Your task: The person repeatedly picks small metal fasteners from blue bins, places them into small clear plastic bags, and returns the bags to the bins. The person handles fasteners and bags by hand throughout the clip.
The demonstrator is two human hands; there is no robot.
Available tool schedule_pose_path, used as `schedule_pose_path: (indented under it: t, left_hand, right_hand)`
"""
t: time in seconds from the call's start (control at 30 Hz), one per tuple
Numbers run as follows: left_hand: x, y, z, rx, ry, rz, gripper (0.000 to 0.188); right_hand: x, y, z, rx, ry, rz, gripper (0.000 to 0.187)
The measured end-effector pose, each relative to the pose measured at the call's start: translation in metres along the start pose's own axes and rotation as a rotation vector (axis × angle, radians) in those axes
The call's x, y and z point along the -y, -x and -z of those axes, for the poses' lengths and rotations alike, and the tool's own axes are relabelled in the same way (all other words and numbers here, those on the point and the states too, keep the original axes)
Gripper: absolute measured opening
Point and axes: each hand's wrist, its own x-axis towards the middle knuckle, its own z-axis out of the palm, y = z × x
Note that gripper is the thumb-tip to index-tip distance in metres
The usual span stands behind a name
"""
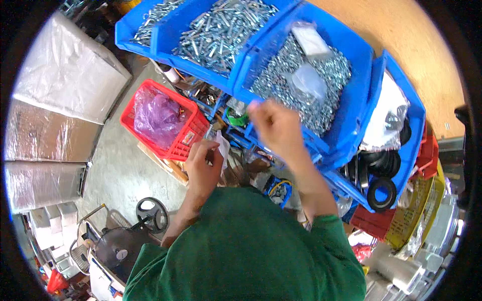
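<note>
A green shirt [256, 246] lies nearest. The left hand [203, 163], fingers narrowly curled, is beside a whitish plastic piece [222, 149], right of the red basket [196, 123]; its grip is unclear. The right hand [275, 125], blurred, curls near the blue bin [357, 95] of metal parts [334, 95]; I cannot tell its contents.

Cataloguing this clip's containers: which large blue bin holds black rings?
The rightmost blue bin, with black rings beside a white plastic bag; the other large bins hold small metal pieces.
</note>
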Motion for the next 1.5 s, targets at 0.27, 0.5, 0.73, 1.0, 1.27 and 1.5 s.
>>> schedule_pose_path:
  t: [0.27, 0.5, 0.73, 1.0, 1.27, 1.5]
  left_hand:
    - [-0.029, 0.077, -0.009, -0.014, 0.236, 0.302, 0.027]
    - [0.019, 0.057, 0.014, 0.112, 0.121, 0.245, 0.021]
    - [0.048, 0.002, 0.049, -0.046, 0.165, -0.01, 0.035]
    - [0.117, 0.072, 0.017, 0.76, 0.057, 0.238, 0.047]
    - [0.04, 0.049, 0.04, 0.417, 0.262, 0.216, 0.015]
    - [0.03, 0.056, 0.023, 0.353, 0.209, 0.135, 0.007]
  right_hand:
    - [-0.034, 0.116, -0.026, 0.258, 0.21, -0.13, 0.009]
    - [-0.01, 0.106, -0.09, 0.122, 0.341, -0.088, 0.011]
    - [0.012, 0.075, -0.099, -0.076, 0.471, 0.358, 0.016]
    - [-0.032, 0.129, -0.121, 0.533, 0.672, -0.252, 0.028]
    - [0.004, 0.093, -0.076, 0.52, 0.404, -0.305, 0.026]
    - [-0.004, -0.009, 0.062, -0.021, 0.715, -0.179, 0.031]
